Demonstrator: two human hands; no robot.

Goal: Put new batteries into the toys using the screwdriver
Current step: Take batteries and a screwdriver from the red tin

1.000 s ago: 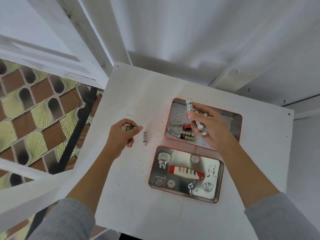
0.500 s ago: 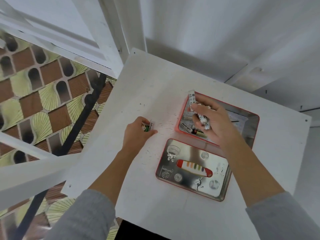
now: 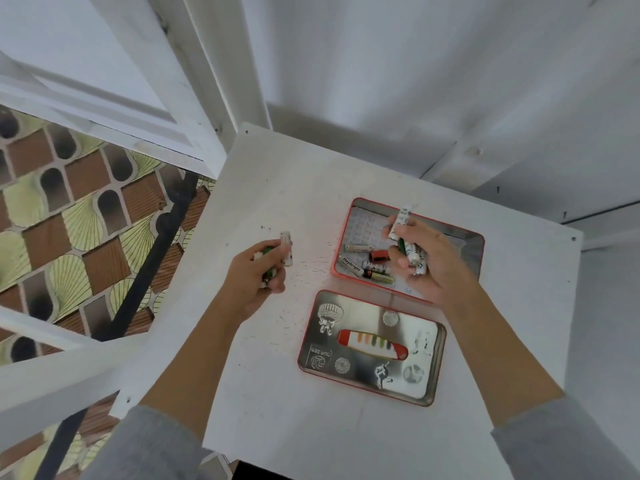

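Note:
My left hand (image 3: 256, 275) hovers over the white table (image 3: 277, 393) and grips a white battery (image 3: 286, 247) together with a green one (image 3: 268, 252). My right hand (image 3: 427, 263) is above the open red tin (image 3: 479, 242) and holds several white batteries (image 3: 401, 220), one sticking up past my fingers. More loose batteries (image 3: 372, 270) lie in the tin's left end. No screwdriver or toy shows clearly.
The tin's lid (image 3: 370, 348) lies upside down just in front of the tin, printed with a red-and-white striped shape. The table's left edge drops to a patterned floor (image 3: 62, 209) with a black rail (image 3: 145, 268). White beams stand behind.
My left hand has picked up the white battery that lay on the table beside it. My right hand has stayed over the tin with its batteries. The view shifted.

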